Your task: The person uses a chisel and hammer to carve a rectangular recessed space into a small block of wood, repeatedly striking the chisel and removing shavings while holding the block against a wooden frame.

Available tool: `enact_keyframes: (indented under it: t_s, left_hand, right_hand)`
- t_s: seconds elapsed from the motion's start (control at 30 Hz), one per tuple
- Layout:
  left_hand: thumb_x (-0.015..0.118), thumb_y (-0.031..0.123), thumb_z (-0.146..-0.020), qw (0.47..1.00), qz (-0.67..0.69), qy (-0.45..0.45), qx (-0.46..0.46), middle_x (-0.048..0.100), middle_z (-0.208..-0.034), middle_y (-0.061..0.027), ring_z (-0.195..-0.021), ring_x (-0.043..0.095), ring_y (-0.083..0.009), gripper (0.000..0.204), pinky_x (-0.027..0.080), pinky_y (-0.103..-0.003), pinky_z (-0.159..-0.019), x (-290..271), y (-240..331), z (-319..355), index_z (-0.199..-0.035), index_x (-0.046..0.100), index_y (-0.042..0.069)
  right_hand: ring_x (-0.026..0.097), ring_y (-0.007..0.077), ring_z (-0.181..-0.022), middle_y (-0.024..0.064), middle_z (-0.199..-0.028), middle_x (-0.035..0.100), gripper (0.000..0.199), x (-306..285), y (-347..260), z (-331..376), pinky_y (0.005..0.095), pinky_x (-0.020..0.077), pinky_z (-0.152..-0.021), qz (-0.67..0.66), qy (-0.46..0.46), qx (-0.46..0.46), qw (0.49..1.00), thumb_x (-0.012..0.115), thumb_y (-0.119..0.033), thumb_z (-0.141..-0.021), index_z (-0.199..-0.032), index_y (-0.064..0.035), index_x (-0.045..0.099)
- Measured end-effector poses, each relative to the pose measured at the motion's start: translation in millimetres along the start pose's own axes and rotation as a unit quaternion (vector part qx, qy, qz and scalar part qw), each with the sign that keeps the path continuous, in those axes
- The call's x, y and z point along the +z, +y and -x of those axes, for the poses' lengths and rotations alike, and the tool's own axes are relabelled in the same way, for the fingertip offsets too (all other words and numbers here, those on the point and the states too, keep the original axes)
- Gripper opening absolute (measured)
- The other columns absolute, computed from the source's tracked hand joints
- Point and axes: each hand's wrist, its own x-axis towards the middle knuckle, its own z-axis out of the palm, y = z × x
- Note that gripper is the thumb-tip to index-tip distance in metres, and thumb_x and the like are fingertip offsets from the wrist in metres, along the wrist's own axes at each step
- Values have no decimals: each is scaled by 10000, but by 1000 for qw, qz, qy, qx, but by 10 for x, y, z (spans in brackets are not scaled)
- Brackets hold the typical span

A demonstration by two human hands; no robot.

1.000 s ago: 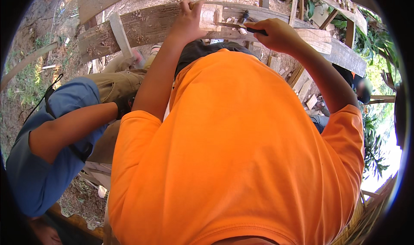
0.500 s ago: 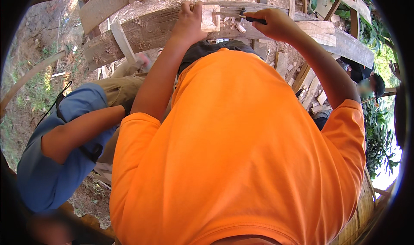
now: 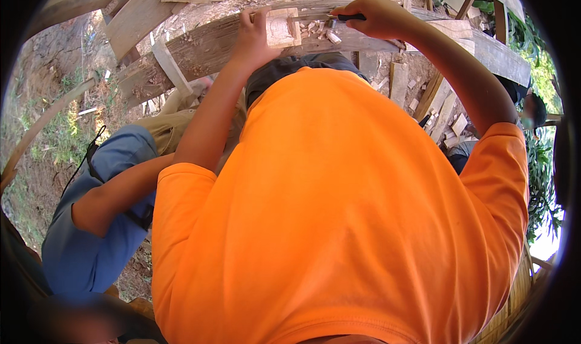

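Observation:
A pale wooden block (image 3: 283, 29) with a hollowed face rests on a weathered plank (image 3: 206, 46). My left hand (image 3: 254, 40) is closed around the left side of the block and holds it against the plank. In my right hand (image 3: 381, 18) is a black-handled bladed tool (image 3: 352, 17); its handle lies in my closed fingers. The thin blade points left toward the block's right edge. I cannot tell whether it is a knife or a chisel. Wood chips (image 3: 331, 36) lie between the block and my right hand.
At my left a person in a blue shirt (image 3: 91, 223) bends close by. Boards (image 3: 142, 20) lean at the far left, and a narrow slat (image 3: 170, 65) crosses the plank. Offcuts (image 3: 457, 126) litter the ground at right. Another person (image 3: 532, 111) is at the far right.
In the picture, the block and both hands have shifted a little left as the view moved. My right hand has risen slightly, and the tool's handle shows less. Both grips stay closed.

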Motion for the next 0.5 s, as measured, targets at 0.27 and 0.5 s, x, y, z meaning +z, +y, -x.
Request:
enact_keyframes:
  t_s: [0.27, 0.5]
  left_hand:
    - [941, 394, -616, 996, -43, 66, 50, 402, -1413, -183, -1332, 406, -412, 1086, 327, -564, -1129, 107, -336, 121, -1493, 335, 187]
    - [941, 453, -611, 992, -55, 113, 26, 466, -1393, -160, -1341, 424, -394, 1077, 346, -567, -1103, 182, -268, 181, -1484, 375, 173]
  right_hand:
    - [712, 360, -981, 158, -1130, 746, 385, 106, -228, -115, 469, 551, -873, -11, 11, -20, 1000, 672, -212, -936, -1318, -186, 708]
    - [712, 351, -972, 150, -1125, 751, 384, -73, -229, 73, 451, 547, -881, -32, -37, 10, 999, 657, -231, -941, -1319, -187, 707]
